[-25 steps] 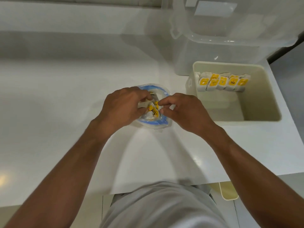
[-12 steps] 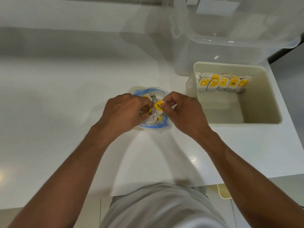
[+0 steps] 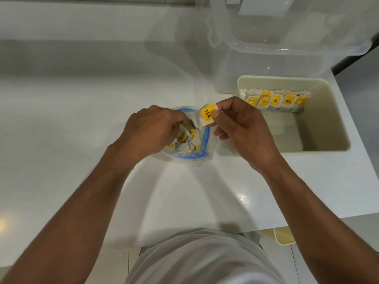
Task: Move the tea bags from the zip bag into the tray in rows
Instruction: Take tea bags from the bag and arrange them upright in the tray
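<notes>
One tea bag, yellow tag printed "TEA", is pinched between thumb and forefinger of the right hand, just above the open mouth of the zip bag. The bag's rim is gripped by the curled left hand. More bags are seen inside, count unclear. One row of tea bags is lined along the far wall of the tray: five front tags counted, "TEA" legible on one.
</notes>
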Action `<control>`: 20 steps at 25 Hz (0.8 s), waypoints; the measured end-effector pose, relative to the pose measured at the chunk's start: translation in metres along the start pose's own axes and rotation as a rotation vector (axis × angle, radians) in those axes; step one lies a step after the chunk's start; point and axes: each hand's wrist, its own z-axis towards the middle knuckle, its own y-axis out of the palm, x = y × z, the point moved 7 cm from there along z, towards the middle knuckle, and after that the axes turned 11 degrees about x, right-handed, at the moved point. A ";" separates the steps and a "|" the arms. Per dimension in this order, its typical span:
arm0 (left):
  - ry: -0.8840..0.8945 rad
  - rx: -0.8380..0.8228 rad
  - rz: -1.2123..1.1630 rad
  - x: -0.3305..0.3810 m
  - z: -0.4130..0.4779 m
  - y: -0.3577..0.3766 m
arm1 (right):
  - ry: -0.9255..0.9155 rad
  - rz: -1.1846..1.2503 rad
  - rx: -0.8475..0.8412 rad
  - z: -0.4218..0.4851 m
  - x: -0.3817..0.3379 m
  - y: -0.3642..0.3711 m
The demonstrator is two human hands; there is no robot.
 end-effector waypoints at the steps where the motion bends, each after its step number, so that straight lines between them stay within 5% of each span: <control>1: 0.022 -0.056 0.013 0.002 0.001 0.002 | -0.043 -0.015 -0.002 0.001 -0.005 -0.002; 11: 0.126 -0.142 0.102 0.018 0.002 0.016 | -0.215 -0.242 -0.097 0.001 -0.011 0.001; 20: -0.134 -0.110 -0.620 0.004 0.007 -0.006 | -0.120 -0.279 -0.013 0.003 0.002 -0.004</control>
